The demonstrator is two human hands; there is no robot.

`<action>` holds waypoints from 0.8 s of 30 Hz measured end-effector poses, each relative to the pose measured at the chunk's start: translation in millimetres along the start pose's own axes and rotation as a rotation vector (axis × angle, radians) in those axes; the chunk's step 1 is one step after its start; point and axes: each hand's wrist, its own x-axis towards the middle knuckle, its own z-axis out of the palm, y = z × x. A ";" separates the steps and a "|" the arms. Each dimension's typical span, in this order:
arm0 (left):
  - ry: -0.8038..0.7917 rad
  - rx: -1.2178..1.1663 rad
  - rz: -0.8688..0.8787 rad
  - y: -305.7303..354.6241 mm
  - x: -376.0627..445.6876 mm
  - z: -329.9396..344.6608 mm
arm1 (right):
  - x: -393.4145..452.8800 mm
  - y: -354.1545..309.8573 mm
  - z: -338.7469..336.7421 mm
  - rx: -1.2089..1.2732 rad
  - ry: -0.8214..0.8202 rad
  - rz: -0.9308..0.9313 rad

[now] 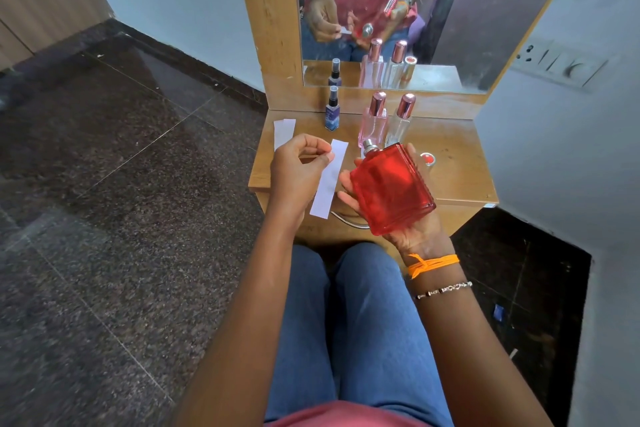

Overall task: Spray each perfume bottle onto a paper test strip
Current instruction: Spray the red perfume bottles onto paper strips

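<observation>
Resting in the cupped right hand (398, 218), a square red glass bottle (393, 191) is held; a white paper strip (329, 180) is pinched by the left hand (299, 170). Farther off, three slim bottles, spare strips (284, 132) and a red cap (428, 159) are set on the wooden table (457, 163) below a mirror (381, 10).

The scene is viewed from head height, angled forward and down, close over the dressing table (460, 163), with the mirror (450, 45) at twelve o'clock.
</observation>
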 end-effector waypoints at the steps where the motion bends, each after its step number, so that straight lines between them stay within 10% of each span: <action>1: 0.002 -0.006 0.002 0.2 -0.2 -0.4 | -0.3 -0.9 0.3 -0.028 -0.029 0.013; 17: 0.071 -0.004 0.011 5.6 -1.4 -4.4 | -19.0 -23.2 -5.9 -0.459 0.225 -0.069; 24: 0.037 -0.036 -0.008 9.6 -3.6 -1.3 | -19.7 -24.8 -13.3 -0.470 0.048 -0.173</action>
